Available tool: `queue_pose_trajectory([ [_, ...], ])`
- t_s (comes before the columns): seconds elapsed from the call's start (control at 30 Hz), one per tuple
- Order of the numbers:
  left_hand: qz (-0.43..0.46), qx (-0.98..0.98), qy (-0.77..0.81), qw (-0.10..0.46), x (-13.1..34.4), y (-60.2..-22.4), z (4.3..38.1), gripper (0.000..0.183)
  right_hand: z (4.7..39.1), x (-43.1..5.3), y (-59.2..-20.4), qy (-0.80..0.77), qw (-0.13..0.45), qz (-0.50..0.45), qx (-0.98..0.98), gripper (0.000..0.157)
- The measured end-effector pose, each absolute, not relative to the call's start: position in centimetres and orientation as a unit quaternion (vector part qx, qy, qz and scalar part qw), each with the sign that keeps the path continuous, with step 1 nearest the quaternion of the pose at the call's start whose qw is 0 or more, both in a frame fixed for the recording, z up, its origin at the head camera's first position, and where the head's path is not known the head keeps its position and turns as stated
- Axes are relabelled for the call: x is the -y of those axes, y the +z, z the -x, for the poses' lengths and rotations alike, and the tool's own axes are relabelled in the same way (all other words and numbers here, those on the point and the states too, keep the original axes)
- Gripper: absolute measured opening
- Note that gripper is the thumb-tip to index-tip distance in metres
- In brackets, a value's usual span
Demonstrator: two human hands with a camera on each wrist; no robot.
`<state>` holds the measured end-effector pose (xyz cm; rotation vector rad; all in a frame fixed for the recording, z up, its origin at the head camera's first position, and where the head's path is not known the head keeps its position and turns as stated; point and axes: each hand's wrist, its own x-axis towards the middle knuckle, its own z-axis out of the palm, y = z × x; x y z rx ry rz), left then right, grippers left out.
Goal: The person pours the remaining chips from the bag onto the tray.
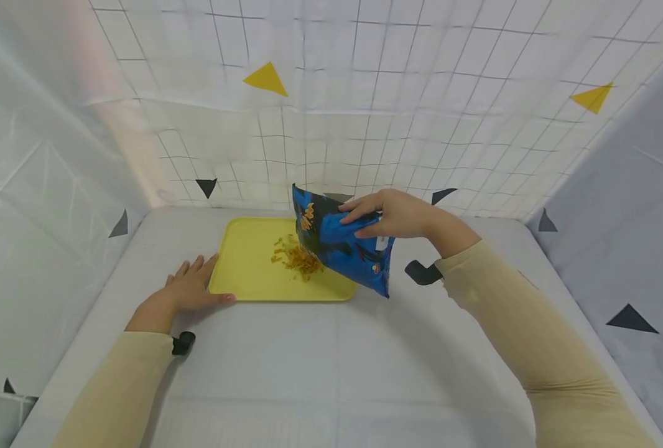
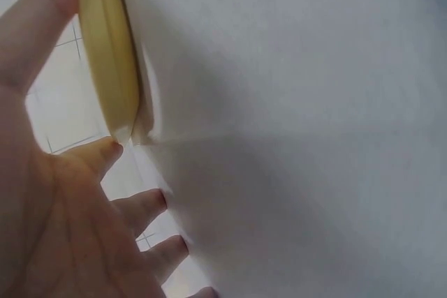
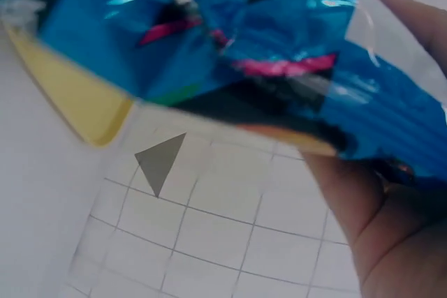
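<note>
A blue and black snack bag [image 1: 345, 239] hangs tilted over the right part of a yellow tray [image 1: 247, 283], its left end low over the tray. My right hand [image 1: 395, 214] grips the bag by its upper right side. In the right wrist view the shiny bag [image 3: 258, 54] fills the upper part, thumb below it. Small orange-brown snack pieces [image 1: 298, 258] lie heaped on the tray beside the bag. At the tray's left near corner, my left hand [image 1: 188, 289] has its fingers spread, with thumb and index finger against the rim.
White cloth covers the table [image 1: 264, 361]. Behind it rises a white gridded sheet [image 1: 331, 143] with yellow and dark triangles, and plain white sheets stand left and right. Each wrist wears a black camera mount [image 1: 183, 343].
</note>
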<state>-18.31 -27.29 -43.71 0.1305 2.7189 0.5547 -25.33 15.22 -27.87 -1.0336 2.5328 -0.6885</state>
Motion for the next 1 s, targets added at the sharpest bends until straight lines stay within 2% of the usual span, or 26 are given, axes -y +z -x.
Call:
queue_pose_trajectory([
  [1.0,-0.042,-0.961,0.2,0.186,27.3,-43.7,18.4,0.122,25.3,-14.4,-27.0,-0.25,0.141,0.388,-0.876,0.033],
])
